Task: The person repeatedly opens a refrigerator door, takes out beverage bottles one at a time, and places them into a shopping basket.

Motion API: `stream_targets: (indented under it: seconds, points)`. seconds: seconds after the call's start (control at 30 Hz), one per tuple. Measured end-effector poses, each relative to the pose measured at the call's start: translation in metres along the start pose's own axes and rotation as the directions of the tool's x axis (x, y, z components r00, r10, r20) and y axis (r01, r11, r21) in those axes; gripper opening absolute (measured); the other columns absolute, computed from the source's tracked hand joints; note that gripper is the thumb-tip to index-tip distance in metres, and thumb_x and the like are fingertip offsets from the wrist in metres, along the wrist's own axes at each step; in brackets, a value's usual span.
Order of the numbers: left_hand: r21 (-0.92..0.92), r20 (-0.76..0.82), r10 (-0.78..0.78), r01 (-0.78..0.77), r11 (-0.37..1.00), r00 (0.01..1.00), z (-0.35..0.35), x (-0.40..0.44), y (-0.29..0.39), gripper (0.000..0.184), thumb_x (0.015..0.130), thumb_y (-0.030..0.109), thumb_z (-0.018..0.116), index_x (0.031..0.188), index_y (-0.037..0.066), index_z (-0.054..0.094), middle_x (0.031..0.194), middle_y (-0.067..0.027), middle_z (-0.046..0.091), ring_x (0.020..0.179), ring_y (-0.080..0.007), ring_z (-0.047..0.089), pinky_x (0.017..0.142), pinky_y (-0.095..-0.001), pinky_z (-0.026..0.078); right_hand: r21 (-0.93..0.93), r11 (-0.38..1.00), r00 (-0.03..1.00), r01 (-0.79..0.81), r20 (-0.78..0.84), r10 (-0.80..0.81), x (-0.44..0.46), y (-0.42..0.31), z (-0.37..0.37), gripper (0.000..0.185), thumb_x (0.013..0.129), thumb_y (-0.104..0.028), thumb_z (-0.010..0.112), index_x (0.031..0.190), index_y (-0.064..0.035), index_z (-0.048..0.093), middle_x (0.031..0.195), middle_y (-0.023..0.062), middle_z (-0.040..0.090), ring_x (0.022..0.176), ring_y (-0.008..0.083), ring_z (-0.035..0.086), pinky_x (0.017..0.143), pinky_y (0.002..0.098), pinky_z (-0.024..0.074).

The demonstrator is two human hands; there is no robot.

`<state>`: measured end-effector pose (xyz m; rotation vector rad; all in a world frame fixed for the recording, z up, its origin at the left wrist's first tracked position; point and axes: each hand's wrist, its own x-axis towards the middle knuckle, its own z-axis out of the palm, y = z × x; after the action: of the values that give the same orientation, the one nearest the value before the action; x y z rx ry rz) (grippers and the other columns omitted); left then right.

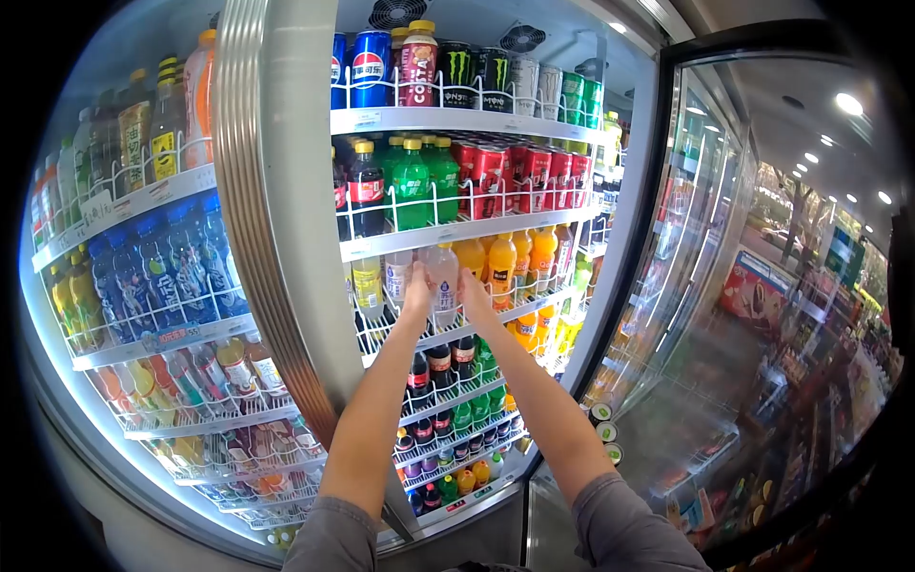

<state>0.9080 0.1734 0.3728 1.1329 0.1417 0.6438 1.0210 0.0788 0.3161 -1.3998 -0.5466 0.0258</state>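
Observation:
A clear bottle of pale drink (pixel 442 275) with a white label and purple print stands upright at the front of the middle shelf. My left hand (pixel 417 289) holds its left side, fingers partly hidden behind it. On its right side is my right hand (pixel 473 293), also closed against the bottle. Just left of my left hand stands a similar pale bottle (pixel 396 276), and beyond it a bottle with a yellow label (pixel 367 284). Orange juice bottles (pixel 502 261) stand to the right of my right hand.
Wire guards front the shelves. Above are green soda bottles (pixel 412 184) and red cans (pixel 488 181); below, dark cola bottles (pixel 439 367). A metal door post (pixel 303 191) stands left. The open glass door (pixel 658 248) swings out at right.

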Motion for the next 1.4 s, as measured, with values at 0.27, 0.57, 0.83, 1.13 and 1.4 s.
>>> stream_targets:
  seconds: [0.27, 0.57, 0.83, 1.13, 1.4]
  points:
    - [-0.028, 0.15, 0.086, -0.083, 0.996, 0.985, -0.019, -0.008, -0.021, 0.059, 0.104, 0.045, 0.023, 0.13, 0.002, 0.053, 0.129, -0.0111, 0.058, 0.121, -0.0222, 0.049, 0.109, -0.0369, 0.029, 0.24, 0.964, 0.983, 0.119, 0.111, -0.149, -0.063, -0.044, -0.003, 0.048, 0.101, -0.037, 0.043, 0.134, -0.002, 0.049, 0.126, 0.0092, 0.057, 0.122, 0.0183, 0.052, 0.099, 0.0287, 0.043]
    - [0.026, 0.285, 0.25, -0.268, 0.963, 0.925, -0.011, -0.075, 0.031, 0.043, 0.098, 0.022, 0.05, 0.136, 0.002, 0.05, 0.13, -0.0061, 0.057, 0.124, -0.0156, 0.048, 0.108, -0.0321, 0.031, 0.208, 0.902, 0.916, 0.377, 0.059, -0.397, -0.11, -0.102, -0.011, 0.049, 0.102, -0.027, 0.041, 0.141, 0.0027, 0.042, 0.136, 0.0146, 0.052, 0.125, 0.0215, 0.05, 0.107, 0.0297, 0.0355]
    - [0.077, 0.444, 0.185, -0.243, 0.967, 0.877, -0.007, -0.138, 0.016, 0.051, 0.095, 0.01, 0.057, 0.144, 0.009, 0.044, 0.118, -0.0021, 0.054, 0.1, -0.0107, 0.055, 0.092, -0.0265, 0.045, -0.184, 0.875, 0.892, 0.447, 0.166, -0.421, -0.182, -0.113, -0.059, 0.055, 0.094, -0.009, 0.05, 0.147, -0.0091, 0.037, 0.144, 0.0106, 0.041, 0.126, 0.0207, 0.045, 0.103, 0.033, 0.0368]
    - [0.044, 0.498, 0.041, -0.072, 0.996, 0.866, 0.004, -0.22, -0.008, 0.057, 0.095, 0.007, 0.056, 0.148, 0.018, 0.037, 0.122, -0.0021, 0.051, 0.099, -0.0117, 0.054, 0.093, -0.0291, 0.048, -0.015, 0.995, 0.936, 0.099, 0.341, -0.088, -0.275, -0.143, -0.108, 0.089, 0.084, -0.001, 0.065, 0.155, -0.0166, 0.014, 0.144, 0.0085, 0.043, 0.128, 0.0221, 0.046, 0.104, 0.0387, 0.0405]
    - [0.003, 0.429, 0.068, -0.077, 0.997, 0.901, 0.028, -0.311, 0.007, 0.064, 0.09, 0.006, 0.063, 0.148, 0.013, 0.037, 0.132, -0.007, 0.05, 0.114, -0.0151, 0.049, 0.1, -0.0337, 0.043, 0.081, 0.994, 0.907, 0.075, 0.408, -0.102, -0.329, -0.171, -0.145, 0.088, 0.083, -0.003, 0.07, 0.154, -0.0123, 0.018, 0.138, 0.0119, 0.047, 0.125, 0.0233, 0.049, 0.099, 0.0377, 0.0459]
